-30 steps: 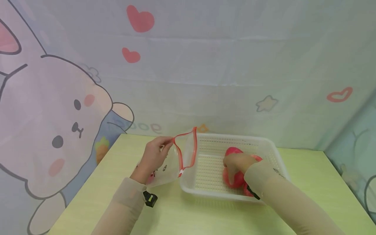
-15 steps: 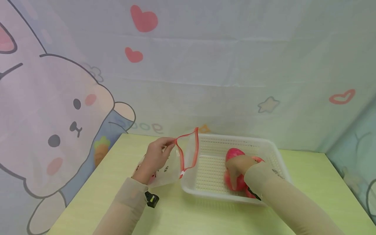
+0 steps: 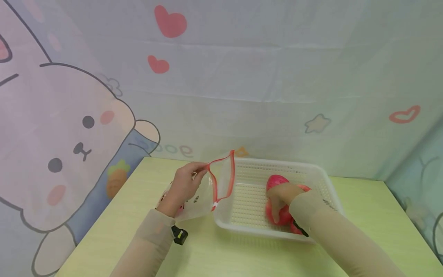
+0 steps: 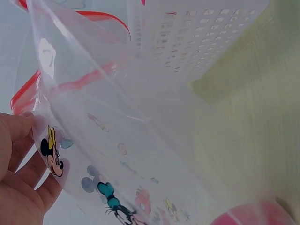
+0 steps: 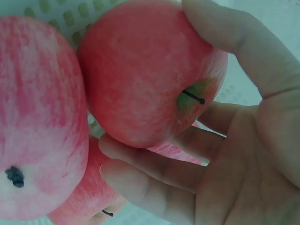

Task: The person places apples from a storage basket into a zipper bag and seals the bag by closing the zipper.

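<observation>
My left hand pinches the red-edged mouth of a clear zip bag, which gapes toward the basket. Cartoon faces are printed on the bag in the left wrist view, and a round pinkish-red thing shows at its lower end. Inside the white plastic basket, my right hand grips a red apple, thumb on one side and fingers curled under the other. Against that apple lies a larger streaked apple, with another apple lower down between them and the fingers.
The basket stands on a pale yellow-green table, its left rim right by the bag's mouth. Behind the table hangs a printed cloth with a cartoon rabbit and hearts. A small black device sits at the left wrist.
The head view has shifted a little, so the scene sits slightly further right. Both hands keep almost the same places, the left at the bag's edge and the right among the apples.
</observation>
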The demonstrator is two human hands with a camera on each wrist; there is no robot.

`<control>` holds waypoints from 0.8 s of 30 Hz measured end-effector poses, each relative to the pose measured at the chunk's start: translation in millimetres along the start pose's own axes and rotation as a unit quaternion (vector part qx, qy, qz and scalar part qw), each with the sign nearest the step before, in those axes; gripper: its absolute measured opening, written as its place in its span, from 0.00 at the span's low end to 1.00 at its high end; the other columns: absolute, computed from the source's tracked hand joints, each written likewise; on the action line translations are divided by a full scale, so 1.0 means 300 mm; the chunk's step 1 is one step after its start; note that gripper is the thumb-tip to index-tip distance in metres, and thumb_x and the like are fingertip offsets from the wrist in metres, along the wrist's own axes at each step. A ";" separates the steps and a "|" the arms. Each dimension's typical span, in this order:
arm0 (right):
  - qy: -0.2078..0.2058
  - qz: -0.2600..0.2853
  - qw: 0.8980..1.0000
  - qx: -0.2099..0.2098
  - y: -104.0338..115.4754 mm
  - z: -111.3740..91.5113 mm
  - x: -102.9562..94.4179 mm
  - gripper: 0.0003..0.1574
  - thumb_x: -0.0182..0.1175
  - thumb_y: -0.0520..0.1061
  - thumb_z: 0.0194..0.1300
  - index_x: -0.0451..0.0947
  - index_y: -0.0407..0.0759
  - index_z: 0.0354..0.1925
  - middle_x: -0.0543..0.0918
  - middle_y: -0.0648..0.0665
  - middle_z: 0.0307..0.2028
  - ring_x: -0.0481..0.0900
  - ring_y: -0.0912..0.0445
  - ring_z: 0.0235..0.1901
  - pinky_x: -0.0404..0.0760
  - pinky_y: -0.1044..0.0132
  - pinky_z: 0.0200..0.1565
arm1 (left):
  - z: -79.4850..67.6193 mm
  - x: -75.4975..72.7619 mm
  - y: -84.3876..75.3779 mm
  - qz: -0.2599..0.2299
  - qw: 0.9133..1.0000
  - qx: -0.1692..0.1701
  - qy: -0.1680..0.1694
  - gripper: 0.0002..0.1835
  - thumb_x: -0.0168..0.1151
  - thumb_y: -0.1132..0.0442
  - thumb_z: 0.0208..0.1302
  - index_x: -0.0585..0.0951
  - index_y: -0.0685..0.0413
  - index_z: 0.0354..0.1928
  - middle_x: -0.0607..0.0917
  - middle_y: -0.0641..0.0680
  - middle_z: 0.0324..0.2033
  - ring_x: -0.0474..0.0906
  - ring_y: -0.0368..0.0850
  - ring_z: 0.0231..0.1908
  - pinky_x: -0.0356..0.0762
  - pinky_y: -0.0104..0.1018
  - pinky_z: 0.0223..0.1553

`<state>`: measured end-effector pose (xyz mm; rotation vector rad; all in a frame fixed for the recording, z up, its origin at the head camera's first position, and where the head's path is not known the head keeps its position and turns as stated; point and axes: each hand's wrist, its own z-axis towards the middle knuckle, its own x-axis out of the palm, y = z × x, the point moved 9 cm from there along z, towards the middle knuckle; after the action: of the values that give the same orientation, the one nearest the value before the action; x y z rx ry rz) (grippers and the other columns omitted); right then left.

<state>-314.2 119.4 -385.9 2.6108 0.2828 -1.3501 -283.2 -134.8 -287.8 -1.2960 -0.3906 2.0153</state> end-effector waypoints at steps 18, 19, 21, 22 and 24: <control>0.002 -0.032 0.999 -0.029 0.023 0.026 -0.014 0.21 0.75 0.50 0.41 0.72 0.49 0.28 0.74 0.52 0.32 0.71 0.52 0.37 0.75 0.57 0.38 | 0.001 0.002 -0.005 -0.001 1.000 -0.001 0.003 0.11 0.58 0.65 0.66 0.82 0.57 0.48 0.85 0.55 0.40 0.81 0.49 0.41 0.80 0.47 0.47; 0.000 -0.030 0.999 -0.031 0.024 0.027 -0.016 0.22 0.75 0.50 0.41 0.71 0.49 0.28 0.74 0.51 0.32 0.70 0.52 0.37 0.74 0.57 0.38 | 0.002 0.002 -0.006 -0.001 1.000 0.000 0.003 0.11 0.58 0.65 0.66 0.82 0.57 0.48 0.85 0.55 0.40 0.81 0.49 0.41 0.80 0.47 0.46; -0.002 -0.025 0.999 -0.033 0.025 0.030 -0.018 0.24 0.75 0.50 0.40 0.70 0.48 0.30 0.74 0.50 0.33 0.71 0.52 0.38 0.74 0.56 0.38 | 0.002 0.002 -0.008 -0.003 1.000 0.002 0.003 0.11 0.58 0.66 0.66 0.82 0.57 0.48 0.85 0.55 0.40 0.81 0.49 0.41 0.80 0.47 0.46; -0.003 -0.024 0.999 -0.034 0.026 0.030 -0.018 0.25 0.75 0.51 0.40 0.69 0.48 0.31 0.75 0.50 0.35 0.71 0.51 0.39 0.75 0.56 0.39 | 0.002 0.001 -0.009 -0.004 1.000 0.001 0.003 0.11 0.58 0.66 0.65 0.82 0.57 0.48 0.85 0.55 0.40 0.81 0.49 0.41 0.80 0.47 0.46; -0.004 -0.016 0.999 -0.036 0.028 0.031 -0.019 0.27 0.75 0.51 0.40 0.69 0.49 0.33 0.75 0.49 0.36 0.71 0.51 0.40 0.76 0.56 0.39 | 0.000 0.001 -0.009 -0.006 1.000 0.000 0.003 0.11 0.58 0.66 0.65 0.82 0.57 0.48 0.85 0.55 0.40 0.81 0.49 0.41 0.80 0.47 0.46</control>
<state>-322.6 108.4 -385.9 2.5511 0.3674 -1.3344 -282.3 -132.6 -286.4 -1.2963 -0.3948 2.0014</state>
